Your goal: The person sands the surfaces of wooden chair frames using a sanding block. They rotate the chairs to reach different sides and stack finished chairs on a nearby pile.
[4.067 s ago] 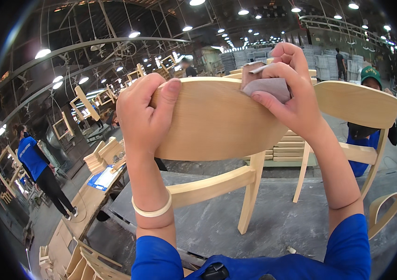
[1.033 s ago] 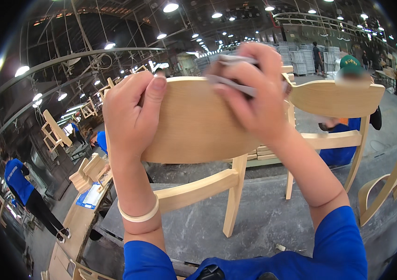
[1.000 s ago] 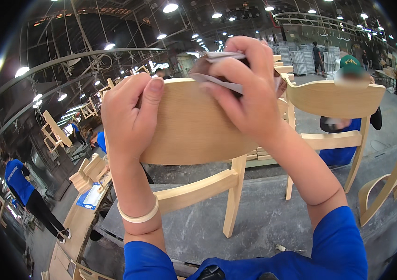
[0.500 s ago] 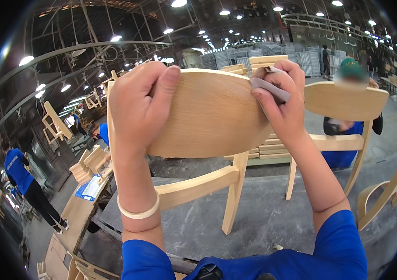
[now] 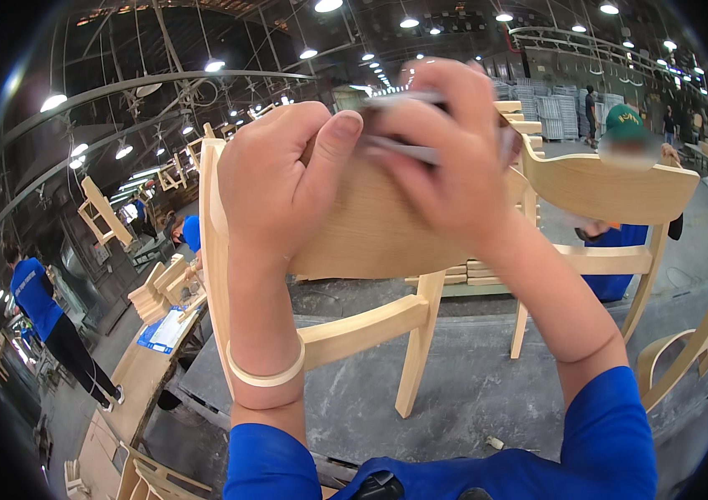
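Note:
A pale wooden chair stands in front of me, its curved backrest (image 5: pixel 371 229) facing me. My left hand (image 5: pixel 275 187) is closed over the backrest's upper left part, thumb on the near face. My right hand (image 5: pixel 466 158), smeared by motion, pinches a folded grey piece of sandpaper (image 5: pixel 404 150) against the backrest's top edge, close beside the left thumb. The hands hide most of that edge. Below the backrest, a curved rail (image 5: pixel 362 333) meets an upright leg (image 5: pixel 419 358). A pale bangle (image 5: pixel 266 379) circles my left wrist.
The chair is on a grey worktop (image 5: pixel 354 392). Another chair (image 5: pixel 612 187) stands at right, with a person in a green cap (image 5: pixel 625 123) behind it. Curved chair parts (image 5: pixel 687 358) lie at the right edge. Wooden pieces (image 5: pixel 154 292) sit on a bench at left.
My right hand has moved left along the top edge with the sandpaper, from the right corner to near my left hand. The left hand keeps its grip on the backrest.

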